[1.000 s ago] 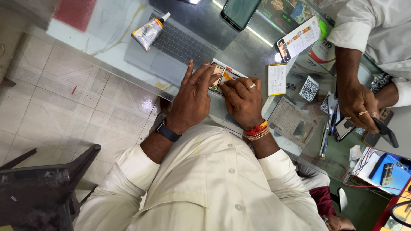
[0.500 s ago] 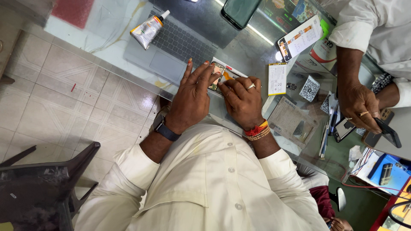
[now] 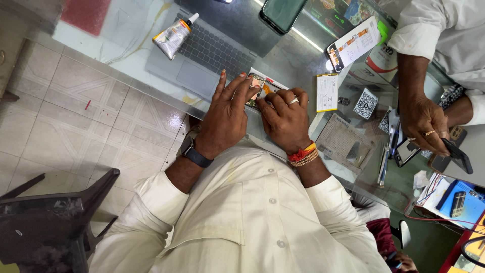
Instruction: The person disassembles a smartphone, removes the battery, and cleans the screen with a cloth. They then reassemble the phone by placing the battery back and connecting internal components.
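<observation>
opened phone (image 3: pixel 258 91): mostly hidden under both hands | dark phone (image 3: pixel 283 12): cut by top edge

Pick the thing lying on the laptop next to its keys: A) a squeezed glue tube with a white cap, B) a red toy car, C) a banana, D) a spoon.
A: a crumpled tube with a white nozzle lies across the grey laptop at the upper left of its keyboard, well away from the left hand and right hand.

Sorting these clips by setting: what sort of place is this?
Probably a phone repair counter: both hands, left and right, work on an opened phone on a glass counter, beside a loose white battery and squeezed adhesive tube.
</observation>
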A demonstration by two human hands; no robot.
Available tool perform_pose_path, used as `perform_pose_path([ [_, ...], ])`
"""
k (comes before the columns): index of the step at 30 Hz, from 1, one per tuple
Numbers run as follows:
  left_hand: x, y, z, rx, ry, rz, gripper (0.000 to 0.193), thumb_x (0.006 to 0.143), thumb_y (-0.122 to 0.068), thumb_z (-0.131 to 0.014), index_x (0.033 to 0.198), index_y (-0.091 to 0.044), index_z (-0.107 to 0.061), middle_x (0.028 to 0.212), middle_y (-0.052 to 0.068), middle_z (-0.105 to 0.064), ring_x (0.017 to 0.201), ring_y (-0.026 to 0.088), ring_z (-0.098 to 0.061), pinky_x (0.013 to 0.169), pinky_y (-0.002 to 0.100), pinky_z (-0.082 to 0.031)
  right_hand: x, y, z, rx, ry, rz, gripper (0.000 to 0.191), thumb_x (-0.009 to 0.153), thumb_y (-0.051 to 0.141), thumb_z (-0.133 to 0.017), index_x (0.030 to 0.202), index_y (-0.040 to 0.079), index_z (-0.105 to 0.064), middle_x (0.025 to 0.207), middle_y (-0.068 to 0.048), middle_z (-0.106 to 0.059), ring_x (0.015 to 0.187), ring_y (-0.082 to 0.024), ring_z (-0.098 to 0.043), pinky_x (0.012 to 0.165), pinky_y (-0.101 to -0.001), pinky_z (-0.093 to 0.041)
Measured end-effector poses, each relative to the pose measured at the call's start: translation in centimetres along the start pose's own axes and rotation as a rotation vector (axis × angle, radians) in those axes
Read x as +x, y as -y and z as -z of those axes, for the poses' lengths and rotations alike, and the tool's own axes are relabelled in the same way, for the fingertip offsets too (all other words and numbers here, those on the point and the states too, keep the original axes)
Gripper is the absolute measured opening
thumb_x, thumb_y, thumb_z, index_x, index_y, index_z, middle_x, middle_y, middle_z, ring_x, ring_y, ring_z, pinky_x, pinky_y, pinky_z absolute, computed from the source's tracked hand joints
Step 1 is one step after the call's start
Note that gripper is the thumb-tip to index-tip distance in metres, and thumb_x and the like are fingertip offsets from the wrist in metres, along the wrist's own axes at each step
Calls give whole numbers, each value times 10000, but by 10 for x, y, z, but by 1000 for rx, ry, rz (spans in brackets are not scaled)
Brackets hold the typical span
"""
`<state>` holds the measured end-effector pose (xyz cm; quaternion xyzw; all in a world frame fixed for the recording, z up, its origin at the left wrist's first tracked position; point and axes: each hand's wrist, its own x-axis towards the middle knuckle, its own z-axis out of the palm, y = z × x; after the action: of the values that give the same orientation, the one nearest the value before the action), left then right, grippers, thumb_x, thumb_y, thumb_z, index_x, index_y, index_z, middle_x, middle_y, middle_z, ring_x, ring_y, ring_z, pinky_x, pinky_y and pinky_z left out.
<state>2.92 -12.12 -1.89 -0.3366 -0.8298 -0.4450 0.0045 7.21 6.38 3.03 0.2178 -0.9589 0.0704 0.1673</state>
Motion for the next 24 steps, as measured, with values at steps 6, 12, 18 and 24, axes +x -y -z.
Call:
perform_pose_path([
  [6, 0, -1, -1, -14, -3, -3, 589, 934, 64, -463, 1505, 93, -325, 1415, 119, -666, 1520, 324, -365, 1296, 587, -112, 1, 1, 0, -5, 6, -14, 208, 901, 126, -783, 1105, 92, -752, 1041, -40, -704, 1028, -230, -640, 996, -527, -425],
  [12, 4, -4, 0, -5, 1, -10, 607, 918, 63, -476, 1506, 90, -331, 1425, 107, -661, 1516, 323, -378, 1295, 592, -117, 2, -1, 4, -48, 59, -19, 238, 888, 132, -769, 1120, 88, -740, 1083, -44, -693, 1081, -231, -648, 1049, -566, -407],
  [18, 6, -5, -1, 17, 7, -19, 612, 921, 22, -514, 1500, 94, -331, 1425, 111, -658, 1510, 330, -374, 1290, 603, -118, -1, -1, 1, -42, 28, -46, 246, 903, 105, -760, 1147, 91, -740, 1126, -38, -687, 1114, -232, -646, 1091, -574, -390],
  [24, 7, -8, -2, 23, 8, -21, 618, 923, 17, -523, 1505, 90, -329, 1425, 106, -654, 1512, 333, -384, 1289, 609, -115, -6, -2, 0, -34, 6, -52, 238, 896, 101, -765, 1133, 95, -743, 1169, -49, -690, 1136, -244, -641, 1095, -581, -382],
])
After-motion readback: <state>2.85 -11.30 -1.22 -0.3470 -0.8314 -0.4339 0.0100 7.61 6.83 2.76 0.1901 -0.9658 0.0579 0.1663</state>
